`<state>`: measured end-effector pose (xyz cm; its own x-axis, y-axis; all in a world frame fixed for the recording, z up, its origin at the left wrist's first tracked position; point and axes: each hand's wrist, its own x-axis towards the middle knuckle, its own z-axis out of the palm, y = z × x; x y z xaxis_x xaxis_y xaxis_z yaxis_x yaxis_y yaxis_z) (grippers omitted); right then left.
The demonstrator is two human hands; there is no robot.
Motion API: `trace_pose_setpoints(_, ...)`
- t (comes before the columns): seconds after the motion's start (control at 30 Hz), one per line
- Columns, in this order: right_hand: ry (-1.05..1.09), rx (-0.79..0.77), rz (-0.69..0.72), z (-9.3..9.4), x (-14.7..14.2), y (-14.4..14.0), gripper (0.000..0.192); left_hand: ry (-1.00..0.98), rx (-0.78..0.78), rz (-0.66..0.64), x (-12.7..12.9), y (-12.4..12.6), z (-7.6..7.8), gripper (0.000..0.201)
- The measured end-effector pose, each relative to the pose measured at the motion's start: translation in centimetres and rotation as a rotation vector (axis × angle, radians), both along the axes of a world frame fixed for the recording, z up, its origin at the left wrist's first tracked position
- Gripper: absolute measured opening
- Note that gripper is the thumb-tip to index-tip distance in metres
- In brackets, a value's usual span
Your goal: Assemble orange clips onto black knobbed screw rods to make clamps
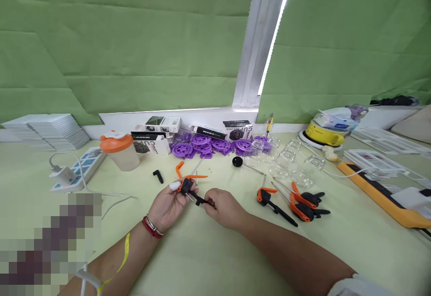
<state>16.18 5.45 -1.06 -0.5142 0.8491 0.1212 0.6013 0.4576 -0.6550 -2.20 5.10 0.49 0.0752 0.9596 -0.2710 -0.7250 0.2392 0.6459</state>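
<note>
My left hand (pixel 170 208) is closed around an orange-and-black clamp-like tool (pixel 186 185) with a thin metal rod. Its black arm points right, and the fingers of my right hand (pixel 224 206) pinch the end of that arm. Just behind the tool lies a loose orange curved piece (pixel 179 168). A small black bent piece (pixel 157 176) rests to the left of it. Three similar orange-and-black tools (pixel 266 195) lie to the right of my hands. Farther back is a metal rod with a round black knob (pixel 237 162).
Purple wheel-shaped parts (pixel 182 150) and cup-holder boxes (pixel 156 145) line the back. Clear plastic pieces (pixel 286 157) sit right of them. An orange-lidded shaker bottle (pixel 121 151) and a power strip (pixel 81 170) stand left. A yellow pot (pixel 323 135) and an orange power strip (pixel 384 197) occupy the right.
</note>
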Motion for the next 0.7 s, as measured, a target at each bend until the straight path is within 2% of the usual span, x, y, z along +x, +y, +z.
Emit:
trace_pose_setpoints(0.13,0.115,0.026,-0.013,-0.72,-0.27,-0.18,0.005,-0.032,-0.026,0.027,0.19,-0.14,0.18,0.023)
trace_pose_setpoints(0.27,0.192,0.054,-0.015,-0.97,-0.31,-0.22,0.006,-0.057,0.04,0.047,0.42,-0.44,0.24,0.023)
trace_pose_setpoints(0.4,0.219,0.071,-0.013,-0.89,-0.36,-0.27,0.007,-0.057,0.082,0.05,0.61,-0.54,0.29,0.026)
trace_pose_setpoints(0.57,0.211,0.121,-0.019,-0.68,-0.63,-0.38,0.006,-0.022,0.05,0.097,0.57,-0.4,0.61,0.029)
trace_pose_setpoints(0.7,0.231,0.06,-0.034,-0.56,-0.86,-0.49,0.008,-0.014,0.053,0.117,0.54,-0.25,0.67,0.031)
